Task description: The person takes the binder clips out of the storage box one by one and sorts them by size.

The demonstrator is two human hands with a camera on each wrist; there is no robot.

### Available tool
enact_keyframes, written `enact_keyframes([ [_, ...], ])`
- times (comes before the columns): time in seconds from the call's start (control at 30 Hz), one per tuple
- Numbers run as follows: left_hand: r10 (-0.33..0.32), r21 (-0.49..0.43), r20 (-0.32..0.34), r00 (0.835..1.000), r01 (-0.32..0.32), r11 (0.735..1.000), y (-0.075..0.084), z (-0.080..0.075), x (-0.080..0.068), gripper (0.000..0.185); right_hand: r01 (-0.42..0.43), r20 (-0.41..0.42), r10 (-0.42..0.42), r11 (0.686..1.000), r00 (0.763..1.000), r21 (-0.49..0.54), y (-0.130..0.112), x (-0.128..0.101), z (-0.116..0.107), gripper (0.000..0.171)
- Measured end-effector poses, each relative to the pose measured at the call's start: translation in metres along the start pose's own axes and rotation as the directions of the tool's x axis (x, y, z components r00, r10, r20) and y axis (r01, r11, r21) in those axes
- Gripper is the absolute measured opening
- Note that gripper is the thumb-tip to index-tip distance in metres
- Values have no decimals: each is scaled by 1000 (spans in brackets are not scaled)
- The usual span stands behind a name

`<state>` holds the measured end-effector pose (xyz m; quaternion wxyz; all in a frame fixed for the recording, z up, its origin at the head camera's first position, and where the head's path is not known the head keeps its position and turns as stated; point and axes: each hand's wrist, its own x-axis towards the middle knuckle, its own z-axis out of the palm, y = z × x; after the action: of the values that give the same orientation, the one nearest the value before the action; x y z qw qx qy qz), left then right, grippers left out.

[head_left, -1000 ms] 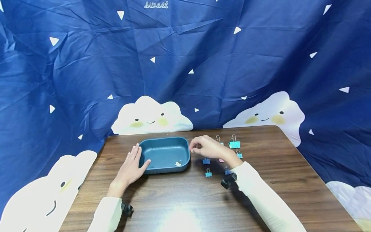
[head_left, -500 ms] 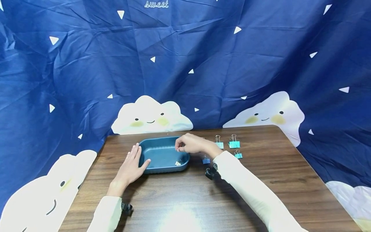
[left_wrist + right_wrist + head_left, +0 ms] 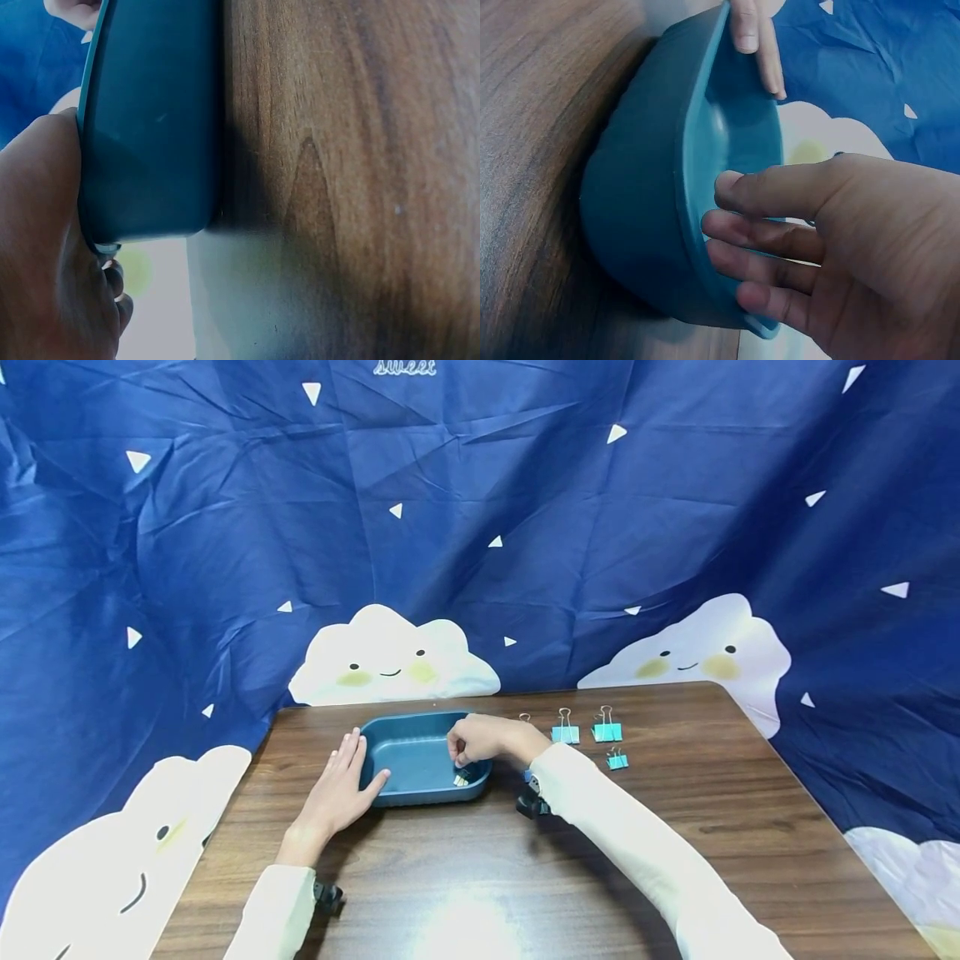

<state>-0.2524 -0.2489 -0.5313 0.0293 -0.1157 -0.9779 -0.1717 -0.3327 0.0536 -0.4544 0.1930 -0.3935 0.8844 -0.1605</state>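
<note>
1. A shallow dark teal plastic tray with rounded corners (image 3: 423, 758) sits on the brown wood-grain counter (image 3: 480, 860), left of centre and toward the far edge.
2. The left hand (image 3: 335, 793) lies against the tray's left wall, fingers straight and resting along the rim, gripping nothing.
3. The right hand (image 3: 480, 739) hovers over the tray's right end, fingers (image 3: 780, 247) curled together; whether they pinch anything cannot be told. A small clip (image 3: 461, 778) lies inside the tray just below them.
4. To the right, three turquoise binder clips with wire handles stand on the counter: one (image 3: 565, 732) near the wrist, a larger one (image 3: 606, 728) beside it, a smaller one (image 3: 617, 761) nearer.
5. Risk, as I judge it: the right sleeve (image 3: 600, 827) lies near clips it partly hides, and could drag them along or off the counter.
6. Readable writing: "sweet" in white script (image 3: 406, 368) at the top of the navy cloud-print cloth backdrop (image 3: 225, 527).
</note>
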Motion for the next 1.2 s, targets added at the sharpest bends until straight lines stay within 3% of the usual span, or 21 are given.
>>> enact_keyframes([
  [0.1, -1, 4, 3, 1000, 0, 1000, 0, 0, 0, 93, 5, 26, -4, 999, 1000, -40, -3, 4, 3, 6],
  [0.27, 6, 7, 0, 1000, -6, 1000, 0, 0, 0, 93, -50, 98, 64, 989, 993, -136, -8, 7, 11, 2],
  [0.4, 9, 8, -3, 1000, -9, 1000, 0, 1, 0, 94, -81, 127, 110, 974, 986, -211, -10, 8, 20, 10],
  [0.6, 10, 3, -7, 1000, -10, 1000, -1, 1, 0, 94, -82, 103, 111, 964, 988, -253, -9, 9, 27, 21],
  [0.83, 1, -1, -4, 1000, -1, 1000, 0, 0, -1, 92, -37, 76, 55, 974, 996, -224, -6, 8, 30, 25],
  [1.2, 0, -4, 0, 1000, 0, 1000, 1, 0, 0, 93, 2, 13, 1, 977, 1000, -212, 2, 6, 34, 23],
])
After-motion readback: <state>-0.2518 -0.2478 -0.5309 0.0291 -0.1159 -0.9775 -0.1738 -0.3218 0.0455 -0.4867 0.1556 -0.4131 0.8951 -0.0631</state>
